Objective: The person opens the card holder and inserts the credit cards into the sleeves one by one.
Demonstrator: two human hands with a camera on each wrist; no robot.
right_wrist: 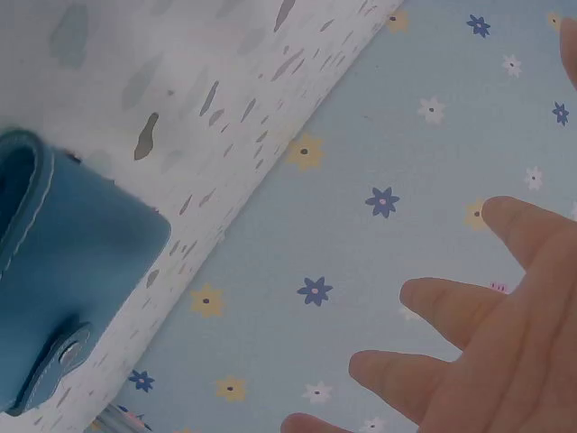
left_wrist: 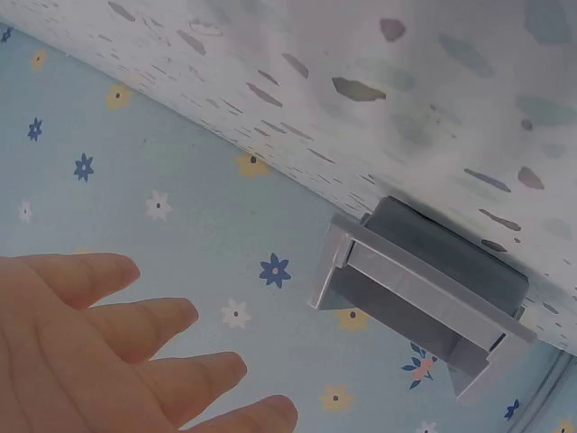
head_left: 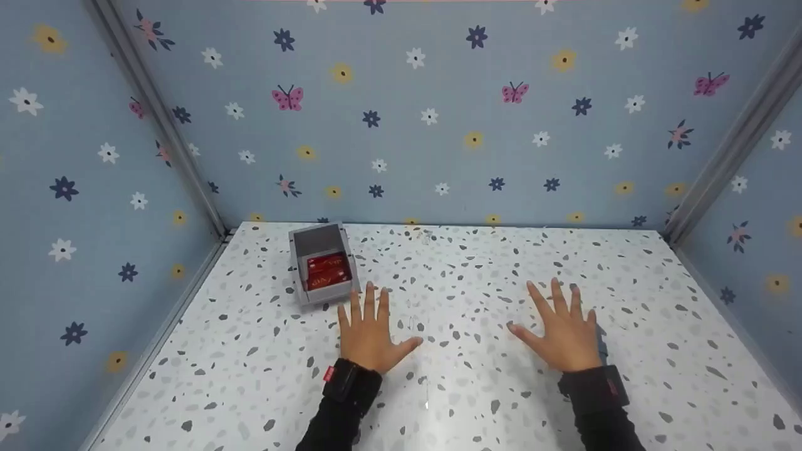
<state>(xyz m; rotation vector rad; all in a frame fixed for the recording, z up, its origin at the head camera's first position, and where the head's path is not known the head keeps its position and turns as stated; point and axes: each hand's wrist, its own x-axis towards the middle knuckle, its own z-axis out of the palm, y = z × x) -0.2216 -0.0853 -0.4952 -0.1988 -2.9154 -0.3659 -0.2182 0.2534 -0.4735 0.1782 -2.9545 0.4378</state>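
Unclenched left hand [head_left: 368, 338] and right hand [head_left: 566, 338] splay; gray box [head_left: 329, 294] slants lengthwise away, leftward.

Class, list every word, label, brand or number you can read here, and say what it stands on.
Red packets in the grey box: pale lettering, perhaps "VIP", too small to confirm.
Red tag on the left wristband: too small to read.
Right wristband: reddish mark, unreadable.
Nothing else legible.

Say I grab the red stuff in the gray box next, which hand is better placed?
Probably your left hand: it's empty, spread near the front corner of the box where the red items lie. Your right hand is farther off, by the blue case.
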